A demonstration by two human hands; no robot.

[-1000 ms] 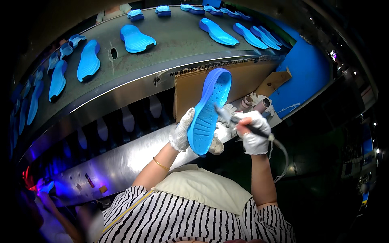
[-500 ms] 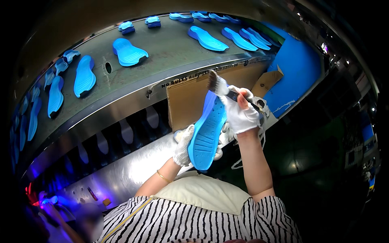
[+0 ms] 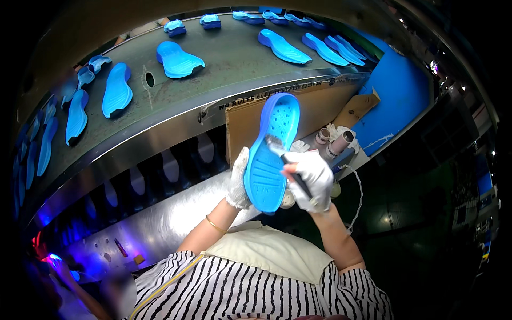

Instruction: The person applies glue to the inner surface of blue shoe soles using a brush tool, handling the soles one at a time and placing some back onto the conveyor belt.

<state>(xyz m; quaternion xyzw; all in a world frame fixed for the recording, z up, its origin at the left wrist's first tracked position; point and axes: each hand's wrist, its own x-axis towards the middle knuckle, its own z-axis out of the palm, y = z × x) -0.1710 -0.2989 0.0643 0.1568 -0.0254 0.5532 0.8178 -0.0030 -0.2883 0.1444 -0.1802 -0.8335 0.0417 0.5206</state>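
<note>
In front of me my left hand (image 3: 239, 178), in a white glove, grips a bright blue shoe sole (image 3: 268, 170) by its left edge. The sole's hollow inner side faces up, with small holes at its far end and ridges nearer me. My right hand (image 3: 314, 178), gloved with bare fingertips showing, is closed around the dark handle of a brush (image 3: 288, 160). The brush's bristles are at the middle of the sole's inner face, seemingly touching it. The fingers of my left hand under the sole are hidden.
Several blue soles (image 3: 180, 60) lie on the dark green conveyor belt (image 3: 224, 58) beyond its metal edge. A cardboard sheet (image 3: 234, 125) leans below it. Cylindrical containers (image 3: 341, 142) stand right of my hands. Another person's arm (image 3: 74, 285) shows at lower left, under purple light.
My right hand has brought the brush down from beyond the sole's far end onto its inner face. The sole has turned more upright in view and shifted slightly away from me.
</note>
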